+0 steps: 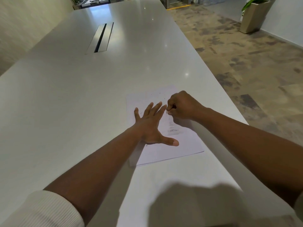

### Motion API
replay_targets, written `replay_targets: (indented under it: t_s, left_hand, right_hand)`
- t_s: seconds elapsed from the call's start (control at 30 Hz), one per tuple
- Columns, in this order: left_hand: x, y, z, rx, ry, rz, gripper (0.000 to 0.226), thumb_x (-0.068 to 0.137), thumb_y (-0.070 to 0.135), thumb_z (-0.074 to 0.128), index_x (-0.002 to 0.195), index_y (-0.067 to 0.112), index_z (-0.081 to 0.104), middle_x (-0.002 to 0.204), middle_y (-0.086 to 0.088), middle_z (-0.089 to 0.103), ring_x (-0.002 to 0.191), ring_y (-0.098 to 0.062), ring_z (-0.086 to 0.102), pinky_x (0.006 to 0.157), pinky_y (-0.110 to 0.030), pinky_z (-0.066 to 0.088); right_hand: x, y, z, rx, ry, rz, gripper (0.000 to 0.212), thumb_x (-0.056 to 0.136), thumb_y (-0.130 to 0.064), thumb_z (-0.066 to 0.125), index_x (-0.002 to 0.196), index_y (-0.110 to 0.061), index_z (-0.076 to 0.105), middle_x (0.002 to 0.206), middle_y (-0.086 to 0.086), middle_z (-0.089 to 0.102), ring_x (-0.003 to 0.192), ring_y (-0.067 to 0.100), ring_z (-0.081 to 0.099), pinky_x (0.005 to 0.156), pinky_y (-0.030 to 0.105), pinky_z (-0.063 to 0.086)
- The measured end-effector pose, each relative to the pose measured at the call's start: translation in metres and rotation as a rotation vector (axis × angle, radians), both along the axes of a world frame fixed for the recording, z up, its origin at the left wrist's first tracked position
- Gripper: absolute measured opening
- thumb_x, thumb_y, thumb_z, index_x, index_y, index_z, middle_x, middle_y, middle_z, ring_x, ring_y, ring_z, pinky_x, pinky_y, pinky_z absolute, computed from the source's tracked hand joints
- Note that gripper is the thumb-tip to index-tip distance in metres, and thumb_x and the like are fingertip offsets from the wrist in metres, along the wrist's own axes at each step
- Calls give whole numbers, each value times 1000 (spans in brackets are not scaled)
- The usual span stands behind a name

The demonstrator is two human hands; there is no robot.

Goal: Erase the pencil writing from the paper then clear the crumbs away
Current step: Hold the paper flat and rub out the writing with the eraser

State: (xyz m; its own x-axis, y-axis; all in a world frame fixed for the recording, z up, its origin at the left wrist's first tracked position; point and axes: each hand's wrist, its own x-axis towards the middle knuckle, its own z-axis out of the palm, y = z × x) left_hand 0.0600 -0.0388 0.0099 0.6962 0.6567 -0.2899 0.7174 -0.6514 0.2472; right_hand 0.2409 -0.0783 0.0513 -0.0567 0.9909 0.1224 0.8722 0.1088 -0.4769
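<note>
The table (82,95) is a pale grey-white, glossy, catching small bright spots of light, with a brushed silver strip (100,38) set into it and a black slot down the strip's middle. The paper (185,145) is white with a faint lilac cast — smudged grey pencil marks (173,129) sit near its centre, and tiny dark specks (159,94) dot its far end. A cream ribbed sleeve (44,210) shows on the left arm. The floor (246,54) is mottled tan with grey-brown patches. A beige planter (253,17) holds bright green leaves — a yellow stripe (178,7) crosses the floor far off.
</note>
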Motion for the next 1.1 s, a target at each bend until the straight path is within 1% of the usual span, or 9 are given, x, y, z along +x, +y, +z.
replay_targets:
  t_s: [0.17,0.27,0.37,0.53,0.67,0.77,0.83,1.0,1.1]
  left_hand:
    - [0,-1,2,-10,-6,4,155,40,108,49,161,37,-17,168,17,-23,152,-10,-32,115,-68,-20]
    - [1,-1,3,-3,-4,-2,153,46,105,54,161,35,-19,168,16,-24,152,-11,-32,115,-68,-20]
    - [0,-2,4,-8,0,-2,153,45,105,53,161,35,-17,168,16,-24,152,-11,-31,115,-69,-19]
    - [0,-3,3,7,2,-3,151,47,104,55,159,36,-21,169,15,-23,152,-12,-31,115,-70,-19]
    - [1,-2,2,-4,-24,1,153,43,106,53,160,38,-18,169,16,-21,153,-11,-30,116,-68,-21]
    - [1,-1,0,4,-6,1,158,38,109,46,162,33,-15,169,15,-22,153,-11,-31,116,-68,-20]
    - [1,-1,-1,8,-6,0,158,38,109,46,162,32,-15,169,15,-22,152,-11,-31,116,-67,-21]
    - [0,-1,0,6,1,6,158,41,108,50,160,33,-21,168,17,-24,151,-10,-33,115,-67,-22]
    - [0,-1,0,10,-9,4,156,42,107,51,160,34,-21,169,16,-23,152,-10,-32,115,-67,-23]
  right_hand:
    - [-5,-18,4,-162,40,232,2,78,-8,76,76,-9,76,78,-1,71,63,0,58,62,5,40]
    - [-8,-25,8,-277,5,308,5,77,-15,79,73,-14,76,75,-8,71,69,3,64,64,13,48]
    - [-7,-18,7,-177,25,222,4,78,-10,76,74,-11,75,66,-13,63,62,4,60,62,14,45]
    - [-5,6,2,-20,-75,36,14,85,-10,65,83,-1,75,78,12,67,74,27,62,69,36,51]
    - [-5,-2,2,-51,42,151,5,80,-5,71,78,-5,76,71,2,65,67,16,59,64,24,45]
    - [-9,-14,1,-160,66,276,2,76,-8,77,78,-9,78,73,-5,71,65,-2,61,62,5,42]
    - [-8,-15,0,-189,91,253,2,76,-8,79,77,-10,77,71,-9,70,64,-9,60,61,3,41]
    - [-5,4,-2,-4,55,-11,7,80,-8,72,76,-3,75,73,9,70,62,15,58,61,23,45]
    - [-9,7,-5,19,33,-10,8,82,-8,70,77,-3,75,75,10,69,64,16,56,59,22,36]
